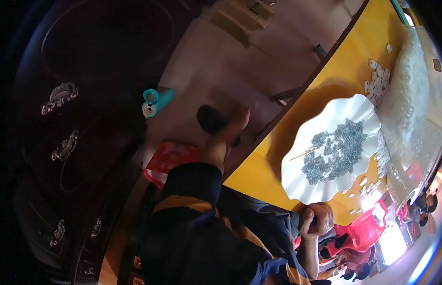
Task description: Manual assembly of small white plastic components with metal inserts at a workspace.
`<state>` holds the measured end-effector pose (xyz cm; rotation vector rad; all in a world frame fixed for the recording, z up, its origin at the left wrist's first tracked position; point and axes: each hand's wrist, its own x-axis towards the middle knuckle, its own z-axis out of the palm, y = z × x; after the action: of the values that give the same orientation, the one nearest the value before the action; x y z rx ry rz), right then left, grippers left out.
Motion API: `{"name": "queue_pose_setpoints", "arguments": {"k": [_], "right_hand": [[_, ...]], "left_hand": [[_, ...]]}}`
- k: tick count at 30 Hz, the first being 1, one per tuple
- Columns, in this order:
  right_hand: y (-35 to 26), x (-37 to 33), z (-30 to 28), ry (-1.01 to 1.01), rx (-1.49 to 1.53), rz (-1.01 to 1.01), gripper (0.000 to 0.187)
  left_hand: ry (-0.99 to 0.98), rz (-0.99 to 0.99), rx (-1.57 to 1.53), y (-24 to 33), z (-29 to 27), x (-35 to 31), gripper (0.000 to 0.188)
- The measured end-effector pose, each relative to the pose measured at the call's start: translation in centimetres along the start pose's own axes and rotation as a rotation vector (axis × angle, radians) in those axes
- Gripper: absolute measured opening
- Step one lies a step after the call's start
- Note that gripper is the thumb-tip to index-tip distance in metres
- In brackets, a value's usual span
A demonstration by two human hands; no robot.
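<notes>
My left hand (237,121) reaches down off the table's side, low over the floor. Its fingers are blurred, and a dark rounded object (210,118) lies just beside them; whether they touch I cannot tell. Closed, my right hand (317,221) rests by the yellow table's edge, fingers curled; what they hold, if anything, is hidden. Close to it stands a white wavy-rimmed dish (294,183) with many small grey, translucent pieces (340,152). A thin pale stick (304,154) lies across the dish.
On the yellow table (252,180) lie small white pieces (378,78) and a clear plastic bag (406,95) of white pieces. A teal bottle (157,101) and red package (171,159) are left of my arm. Dark drawers (64,142) stand far left; people sit near a pink chair (366,228).
</notes>
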<state>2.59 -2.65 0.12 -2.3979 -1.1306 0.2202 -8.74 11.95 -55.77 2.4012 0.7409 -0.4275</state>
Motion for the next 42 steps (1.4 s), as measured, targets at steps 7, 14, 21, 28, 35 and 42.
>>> {"name": "queue_pose_setpoints", "arguments": {"k": [7,14,21,28,35,42], "right_hand": [[-0.1,0.1,0.2,-0.015,0.036,0.002,0.016],[0.2,-0.9,0.4,0.036,-0.026,-0.005,0.019],[0.9,-2.0,-0.1,-0.029,-0.073,0.022,0.030],[1.6,-3.0,0.6,0.079,-0.274,0.041,0.035],[2.1,-2.8,0.7,-0.031,-0.161,0.049,0.035],[1.1,-2.2,-0.2,-0.043,-0.153,0.026,0.031]], "left_hand": [[0.005,-0.056,-0.214,0.1,-2.7,-1.3,0.017],[0.163,-0.054,-0.189,-5.2,-2.8,-2.7,0.024],[0.082,-0.034,-0.272,-4.5,-7.9,-2.8,0.028],[0.074,-0.008,-0.241,-4.6,-7.9,-2.9,0.026],[0.158,-0.019,-0.347,-5.8,-3.4,-3.1,0.024],[0.234,0.059,-0.323,-5.3,-4.0,-2.0,0.025]]}}
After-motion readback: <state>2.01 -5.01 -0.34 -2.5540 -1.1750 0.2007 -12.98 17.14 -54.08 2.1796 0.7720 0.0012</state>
